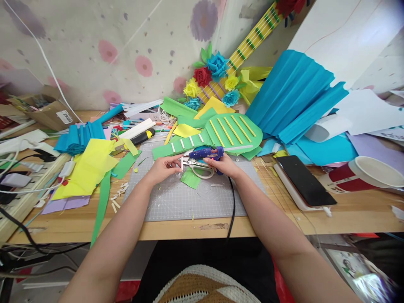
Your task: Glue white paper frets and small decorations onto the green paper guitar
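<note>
My right hand (223,166) grips a blue glue gun (206,153), its nozzle pointing left. The gun's black cord (232,202) runs down over the grey cutting mat (195,198). My left hand (164,167) pinches a small white strip (182,163) right at the gun's nozzle. Just behind both hands lies a green paper guitar (221,134) with yellow strips on its body and white strips on its neck. White-handled scissors (200,169) and a green paper scrap (190,178) lie on the mat between my hands.
Yellow and green paper sheets (90,168) lie left. A blue pleated paper fan (293,97) stands at the right. A black phone (304,181) and a tipped red paper cup (362,172) lie right. Paper flowers (210,75) decorate a yellow guitar at the back.
</note>
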`<state>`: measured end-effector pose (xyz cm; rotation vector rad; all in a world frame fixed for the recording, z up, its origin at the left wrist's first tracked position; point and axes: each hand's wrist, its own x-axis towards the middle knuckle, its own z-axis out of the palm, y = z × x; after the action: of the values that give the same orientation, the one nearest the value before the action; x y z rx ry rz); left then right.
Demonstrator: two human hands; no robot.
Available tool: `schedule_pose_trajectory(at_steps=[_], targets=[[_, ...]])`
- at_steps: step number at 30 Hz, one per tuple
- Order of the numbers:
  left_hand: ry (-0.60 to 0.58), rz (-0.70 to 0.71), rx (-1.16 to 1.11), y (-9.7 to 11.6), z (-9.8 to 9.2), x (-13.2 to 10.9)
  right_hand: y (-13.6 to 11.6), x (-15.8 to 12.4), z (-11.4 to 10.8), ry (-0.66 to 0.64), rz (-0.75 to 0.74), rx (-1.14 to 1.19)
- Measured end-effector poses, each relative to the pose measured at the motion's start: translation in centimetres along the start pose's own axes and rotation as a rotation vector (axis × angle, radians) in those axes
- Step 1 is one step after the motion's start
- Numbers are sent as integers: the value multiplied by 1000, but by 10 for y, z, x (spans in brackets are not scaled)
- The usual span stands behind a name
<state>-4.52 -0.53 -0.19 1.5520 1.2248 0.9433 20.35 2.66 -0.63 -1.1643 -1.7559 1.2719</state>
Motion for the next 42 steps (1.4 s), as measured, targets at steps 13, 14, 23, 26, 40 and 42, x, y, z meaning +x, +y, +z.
schedule_pose_trajectory(at_steps=[13,14,23,26,40,42], targets=[[117,-16,108,7,-22,-3,-2,-1,1,24,34,36],[158,-13,113,7,-28,-4,-2,-1,0,21,34,41],[155,-139,665,28,-54,12,-2,1,-1,72,7,47],[72,-174,929,40,-60,25,-5,0,0,54,22,76],[-226,-292,1370,67,-57,59,-1,2,-2,61,3,81],[-230,-312,1374,66,-55,59,-4,1,-2,64,6,93]])
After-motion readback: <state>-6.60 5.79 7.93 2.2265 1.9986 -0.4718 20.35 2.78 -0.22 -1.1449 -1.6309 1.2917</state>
